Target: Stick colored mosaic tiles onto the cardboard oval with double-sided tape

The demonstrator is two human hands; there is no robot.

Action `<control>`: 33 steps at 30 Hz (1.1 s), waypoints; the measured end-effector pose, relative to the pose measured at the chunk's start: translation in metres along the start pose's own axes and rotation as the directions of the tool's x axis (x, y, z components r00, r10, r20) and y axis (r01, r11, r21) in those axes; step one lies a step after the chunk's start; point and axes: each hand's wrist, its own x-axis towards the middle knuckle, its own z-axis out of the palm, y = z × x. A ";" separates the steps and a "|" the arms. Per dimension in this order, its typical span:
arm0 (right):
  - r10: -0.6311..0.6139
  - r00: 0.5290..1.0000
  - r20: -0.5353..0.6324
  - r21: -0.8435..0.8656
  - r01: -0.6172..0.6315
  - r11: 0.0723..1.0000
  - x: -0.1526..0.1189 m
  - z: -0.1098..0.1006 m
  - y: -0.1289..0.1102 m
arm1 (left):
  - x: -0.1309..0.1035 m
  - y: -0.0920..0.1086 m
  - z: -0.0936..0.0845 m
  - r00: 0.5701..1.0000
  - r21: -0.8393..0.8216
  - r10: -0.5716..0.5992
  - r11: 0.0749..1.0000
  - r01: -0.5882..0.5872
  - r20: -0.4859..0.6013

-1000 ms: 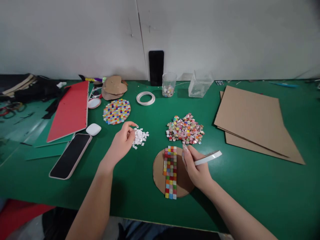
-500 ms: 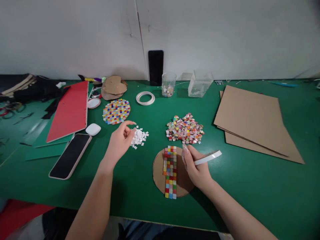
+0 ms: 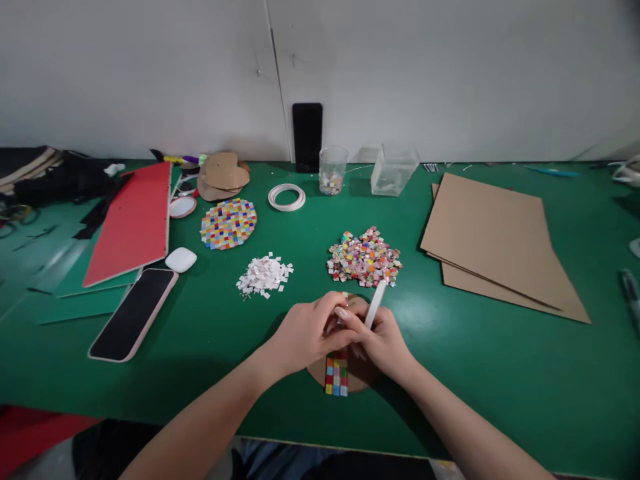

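Note:
My left hand (image 3: 307,333) and my right hand (image 3: 387,340) meet over a round cardboard disc (image 3: 316,375). A slim, flat white tool (image 3: 376,303) sticks up from the closed fingers of my right hand; its lower end is hidden. The fingers of my left hand are bent together and touch my right fingertips, and anything small between them cannot be made out. Rows of coloured mosaic tiles (image 3: 337,378) run down the disc, partly covered by my hands. Beyond my hands lies a heap of coloured tiles (image 3: 365,259). A pile of white squares (image 3: 266,275) is to the left.
A tile-covered disc (image 3: 229,225), a white tape roll (image 3: 287,198), a cup (image 3: 333,172) and a clear box (image 3: 395,170) stand farther back. Cardboard sheets (image 3: 490,233) lie right. At left are a phone (image 3: 134,317), a white case (image 3: 181,259) and a red board (image 3: 133,227).
My left hand has moved from the white squares to the disc and met my right hand. The white tool has swung more upright, and the view has shifted slightly.

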 end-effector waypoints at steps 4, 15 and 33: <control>0.087 0.994 0.065 0.045 -0.090 0.995 0.001 0.000 0.000 | 0.002 -0.004 0.000 0.993 0.080 0.112 0.991 -0.109 -0.030; 0.194 0.973 0.122 0.199 -0.215 0.956 0.003 -0.001 -0.009 | 0.000 -0.009 0.001 0.955 0.031 0.118 0.993 -0.114 -0.273; -0.181 0.983 -0.020 -0.148 0.176 0.973 0.024 0.008 -0.067 | 0.004 -0.018 0.007 0.984 0.018 -0.046 0.999 0.050 -0.173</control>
